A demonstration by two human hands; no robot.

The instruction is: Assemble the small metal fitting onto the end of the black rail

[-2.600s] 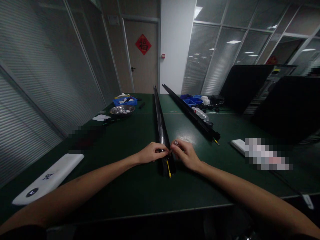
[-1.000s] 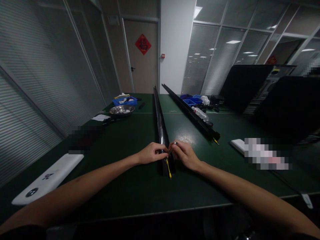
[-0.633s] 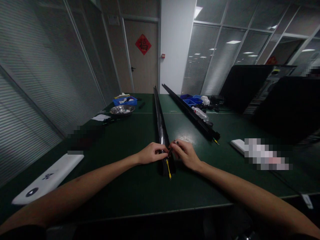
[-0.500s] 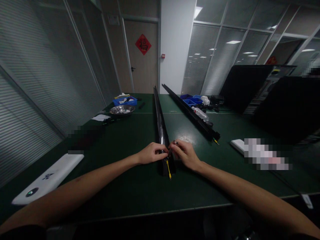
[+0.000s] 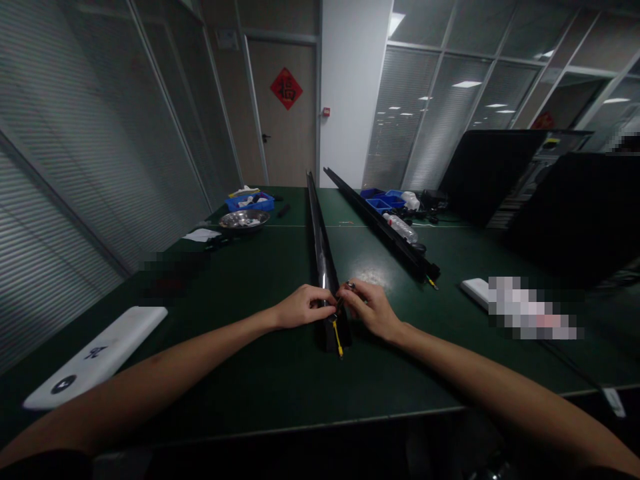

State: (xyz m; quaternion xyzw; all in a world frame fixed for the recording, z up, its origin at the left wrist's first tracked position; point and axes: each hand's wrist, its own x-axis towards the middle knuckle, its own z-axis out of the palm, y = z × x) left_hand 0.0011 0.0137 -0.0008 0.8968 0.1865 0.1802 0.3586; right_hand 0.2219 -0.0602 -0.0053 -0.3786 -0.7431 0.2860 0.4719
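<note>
A long black rail [image 5: 320, 250] lies lengthwise on the green table, its near end between my hands. From that end a short yellow wire [image 5: 339, 339] with a metal terminal hangs toward me. My left hand [image 5: 304, 307] is closed over the rail, thumb and forefinger bent across it near the wire's root. Just to the right, my right hand [image 5: 373, 308] pinches a small slim metal tool [image 5: 351, 286]; its lower part points down to the rail by my left fingertips. The fingers hide its exact kind and the contact point.
A second black rail [image 5: 385, 230] lies to the right, near a plastic bottle [image 5: 401, 228] and blue bins [image 5: 383, 202]. Far left are a metal bowl [image 5: 245, 221] and a blue tray [image 5: 250, 202]. A white device [image 5: 97, 357] lies by my left forearm.
Both hands and the rail stay in place. The slim tool between the fingertips looks slightly turned. The green light on the white device at left no longer shows.
</note>
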